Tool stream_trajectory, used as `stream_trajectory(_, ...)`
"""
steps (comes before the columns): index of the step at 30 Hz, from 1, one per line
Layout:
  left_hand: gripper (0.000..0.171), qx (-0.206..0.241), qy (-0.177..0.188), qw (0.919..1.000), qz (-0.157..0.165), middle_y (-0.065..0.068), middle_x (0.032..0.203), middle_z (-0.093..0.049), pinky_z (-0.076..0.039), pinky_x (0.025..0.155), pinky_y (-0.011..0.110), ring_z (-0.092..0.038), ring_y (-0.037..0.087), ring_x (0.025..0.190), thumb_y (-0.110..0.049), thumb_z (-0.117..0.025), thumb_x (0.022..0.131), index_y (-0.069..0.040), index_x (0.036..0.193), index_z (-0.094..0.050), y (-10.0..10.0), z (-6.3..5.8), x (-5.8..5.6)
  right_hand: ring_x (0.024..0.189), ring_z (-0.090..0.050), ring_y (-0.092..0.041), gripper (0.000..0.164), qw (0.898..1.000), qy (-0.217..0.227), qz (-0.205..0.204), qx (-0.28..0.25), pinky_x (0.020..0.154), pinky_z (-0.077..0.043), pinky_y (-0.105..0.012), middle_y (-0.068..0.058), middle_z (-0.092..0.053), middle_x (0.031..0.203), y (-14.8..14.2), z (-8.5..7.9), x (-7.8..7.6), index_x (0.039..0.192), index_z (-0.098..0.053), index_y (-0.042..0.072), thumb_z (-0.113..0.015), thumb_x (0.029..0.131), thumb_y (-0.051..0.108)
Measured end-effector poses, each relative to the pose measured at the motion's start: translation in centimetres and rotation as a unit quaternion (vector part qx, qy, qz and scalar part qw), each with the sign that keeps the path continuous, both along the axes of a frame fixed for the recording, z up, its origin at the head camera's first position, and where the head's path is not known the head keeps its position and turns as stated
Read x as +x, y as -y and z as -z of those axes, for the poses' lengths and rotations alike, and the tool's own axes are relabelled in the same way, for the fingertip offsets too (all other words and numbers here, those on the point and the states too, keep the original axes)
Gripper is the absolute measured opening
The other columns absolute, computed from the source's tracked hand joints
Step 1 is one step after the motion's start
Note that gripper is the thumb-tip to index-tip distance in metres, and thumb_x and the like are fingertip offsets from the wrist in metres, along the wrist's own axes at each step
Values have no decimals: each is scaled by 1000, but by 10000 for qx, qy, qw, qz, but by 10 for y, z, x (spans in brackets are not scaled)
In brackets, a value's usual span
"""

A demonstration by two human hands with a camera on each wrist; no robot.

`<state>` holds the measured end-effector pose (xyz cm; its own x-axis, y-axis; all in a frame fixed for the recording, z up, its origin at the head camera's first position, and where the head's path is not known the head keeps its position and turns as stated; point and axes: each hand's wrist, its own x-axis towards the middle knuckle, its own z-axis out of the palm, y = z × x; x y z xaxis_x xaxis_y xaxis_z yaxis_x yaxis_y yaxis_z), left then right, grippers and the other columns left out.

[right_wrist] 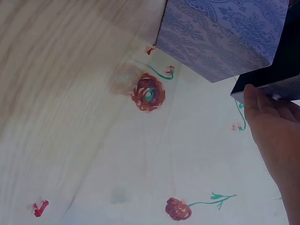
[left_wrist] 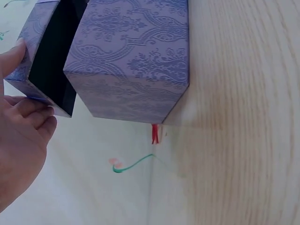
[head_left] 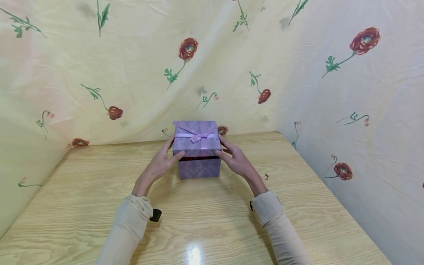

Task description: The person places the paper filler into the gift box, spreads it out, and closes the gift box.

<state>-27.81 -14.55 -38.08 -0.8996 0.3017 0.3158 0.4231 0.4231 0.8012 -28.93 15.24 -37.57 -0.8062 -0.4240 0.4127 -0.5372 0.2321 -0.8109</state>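
A purple patterned gift box stands upright on the table. Its matching lid, tied with a lilac ribbon and bow, is raised slightly over the box, and a dark red strip shows in the gap between them. On the lid's left side, my left hand grips it with the thumb at the front. My right hand holds the opposite side the same way. Both wrist views show the lid's dark inside apart from the box wall. What lies inside the box is mostly hidden.
The wooden table ends against a flowered cloth behind and at both sides. A small red scrap lies right of the box. Black pieces sit at the cuffs.
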Motion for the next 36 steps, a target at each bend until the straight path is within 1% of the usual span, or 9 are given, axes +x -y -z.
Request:
stream_trajectory(4,86,-27,66,10000,19,22,168,-20,-17,122,59,-19,40,154,-36,-62,106,-5,167,-10,-1,4,-2,153,-26,-34,62,9999,52,-28,101,119,-29,-56,-19,-27,166,-1,3,-2,161,-27,-2,-57,107,8)
stream_trajectory(7,86,-53,137,9999,26,22,168,-18,-16,121,60,-17,40,154,-37,-62,106,-7,167,-9,-1,8,-4,153,-26,-33,63,9996,112,-14,249,119,-29,-54,-18,-27,166,-2,5,-3,162,-27,-1,-57,108,9)
stream_trajectory(10,86,-42,152,9999,55,23,168,-20,-16,121,59,-18,39,154,-36,-63,105,-8,167,-10,-2,11,-5,152,-26,-34,64,9994,161,-49,295,119,-28,-55,-20,-26,166,-4,7,-6,162,-25,-3,-57,107,8)
stream_trajectory(13,85,-3,114,9999,116,26,166,-22,-17,121,59,-20,40,153,-33,-64,105,-6,166,-12,-2,13,-6,152,-26,-35,64,9993,172,-65,324,119,-28,-56,-21,-25,166,-5,9,-7,161,-24,-4,-57,107,7)
stream_trajectory(19,82,46,53,9998,170,27,166,-22,-18,122,57,-22,41,153,-27,-65,105,-1,164,-15,-4,17,-8,149,-27,-45,61,9991,300,-47,304,117,-27,-62,-32,-27,161,1,-11,10,156,-25,-15,-56,104,-4)
stream_trajectory(20,82,45,60,9998,165,27,166,-22,-18,122,56,-22,41,153,-27,-65,105,-1,164,-15,-4,17,-8,149,-27,-47,61,9989,345,-44,299,117,-27,-63,-33,-27,160,2,-12,10,155,-25,-16,-56,104,-6)
stream_trajectory(26,81,22,112,9998,166,26,166,-22,-17,122,56,-21,39,154,-29,-66,105,-3,164,-18,-4,18,-8,149,-28,-44,62,9991,342,-34,248,117,-28,-61,-28,-28,162,-5,13,-12,158,-25,-11,-57,105,-3)
stream_trajectory(31,77,109,83,9997,200,26,165,-25,-18,122,55,-22,39,153,-26,-66,104,-3,162,-22,-4,21,-9,149,-31,-41,62,9992,260,-22,302,117,-30,-58,-24,-31,162,-8,17,-13,160,-28,-5,-58,106,2)
stream_trajectory(36,81,54,181,9997,173,27,165,-23,-18,122,54,-21,40,153,-29,-66,104,1,163,-18,-5,24,-8,149,-31,-40,63,9991,283,-82,315,117,-31,-57,-24,-32,162,-10,18,-12,160,-29,-4,-59,106,4)
